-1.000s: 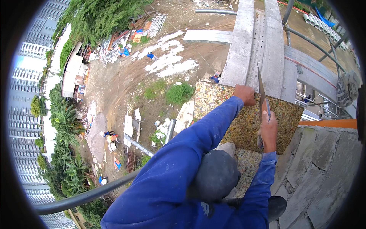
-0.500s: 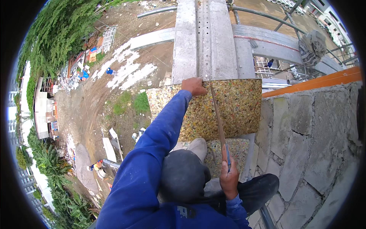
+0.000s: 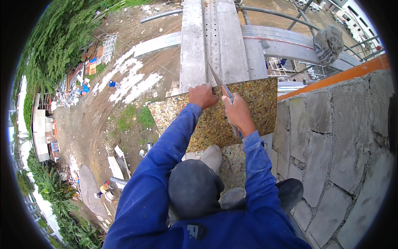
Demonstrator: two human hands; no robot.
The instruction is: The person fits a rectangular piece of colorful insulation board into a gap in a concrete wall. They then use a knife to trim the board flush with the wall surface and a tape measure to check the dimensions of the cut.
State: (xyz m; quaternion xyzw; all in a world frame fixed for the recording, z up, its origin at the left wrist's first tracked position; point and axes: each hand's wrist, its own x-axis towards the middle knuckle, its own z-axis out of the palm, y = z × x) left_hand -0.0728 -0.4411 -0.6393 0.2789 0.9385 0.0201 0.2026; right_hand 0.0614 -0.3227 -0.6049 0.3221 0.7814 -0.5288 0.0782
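Note:
A speckled yellow-brown board (image 3: 253, 110) lies tilted across the planks in front of me. My left hand (image 3: 203, 96) grips its far edge, fingers curled over it. My right hand (image 3: 238, 111) is closed around the blue and wooden handle of a handsaw (image 3: 214, 76). The saw's narrow blade points away from me, across the far edge of the board and just right of my left hand. Its contact with the edge is hard to make out. My boot (image 3: 212, 159) is at the board's near side, by my bent knee in dark cloth (image 3: 192, 189).
Grey metal planks (image 3: 234, 45) run away from me, crossed by scaffold pipes (image 3: 282, 15). A rough block wall (image 3: 315, 149) with an orange beam (image 3: 338, 77) rises at right. A sack (image 3: 328, 43) hangs beyond. Far below at left, people stand on muddy ground (image 3: 83, 124).
My right hand has pushed the saw forward, from near my knee up to the board's far edge. My left hand stays on the edge; the view has shifted slightly.

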